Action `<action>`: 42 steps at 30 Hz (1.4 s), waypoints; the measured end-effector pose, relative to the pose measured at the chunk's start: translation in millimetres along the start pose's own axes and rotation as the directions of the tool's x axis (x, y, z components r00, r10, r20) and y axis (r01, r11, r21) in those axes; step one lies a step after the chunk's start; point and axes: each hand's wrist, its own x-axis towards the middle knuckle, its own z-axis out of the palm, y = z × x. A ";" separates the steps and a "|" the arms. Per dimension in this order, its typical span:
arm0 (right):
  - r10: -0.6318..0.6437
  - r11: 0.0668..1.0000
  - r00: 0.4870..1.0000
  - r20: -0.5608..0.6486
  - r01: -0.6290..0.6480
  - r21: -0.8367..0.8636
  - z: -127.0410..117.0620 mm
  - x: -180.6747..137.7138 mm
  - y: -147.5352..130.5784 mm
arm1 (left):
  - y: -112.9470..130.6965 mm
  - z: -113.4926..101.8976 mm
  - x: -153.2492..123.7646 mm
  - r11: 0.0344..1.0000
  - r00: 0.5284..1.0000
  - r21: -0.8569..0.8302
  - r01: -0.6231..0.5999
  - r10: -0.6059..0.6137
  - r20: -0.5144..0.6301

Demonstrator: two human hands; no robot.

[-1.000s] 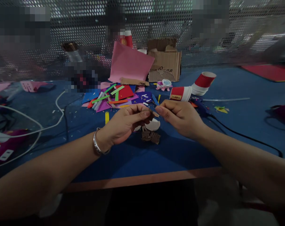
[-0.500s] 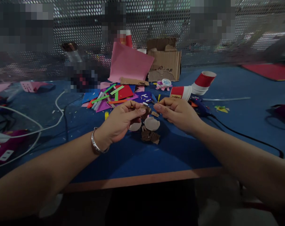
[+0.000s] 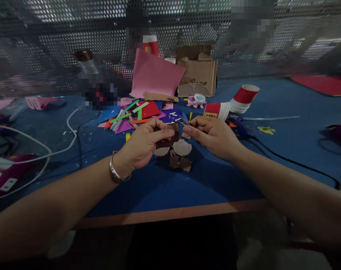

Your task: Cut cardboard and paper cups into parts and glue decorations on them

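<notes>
My left hand [image 3: 144, 144], with a silver bracelet at the wrist, is closed in a pinch on a small dark brown card piece [image 3: 168, 139]. My right hand [image 3: 212, 135] is closed around a thin metal tool that looks like small scissors [image 3: 182, 122], its tip touching the top of the brown piece. Both hands hover just above the blue table [image 3: 187, 183]. Under them lie two white rounded pieces [image 3: 182, 147] and a small heap of brown card scraps [image 3: 180, 163].
Behind the hands lie a pile of coloured paper strips [image 3: 139, 112], a pink sheet [image 3: 156, 75], a cardboard box [image 3: 200, 75] and red paper cups [image 3: 243, 98]. A blue glue gun [image 3: 239, 127] with a black cord lies to the right. A purple glue gun [image 3: 7, 176] and white cable lie to the left.
Both hands have drifted slightly away from me and stayed close together. The brown piece now shows more in my left fingers, and the metal tip has come up against it.
</notes>
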 end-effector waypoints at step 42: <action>0.175 0.878 0.979 0.106 -0.107 -0.467 -7.5 11.5 14.7 | -14.8 -1.3 9.2 0.103 0.764 0.783 -0.614 0.326 0.556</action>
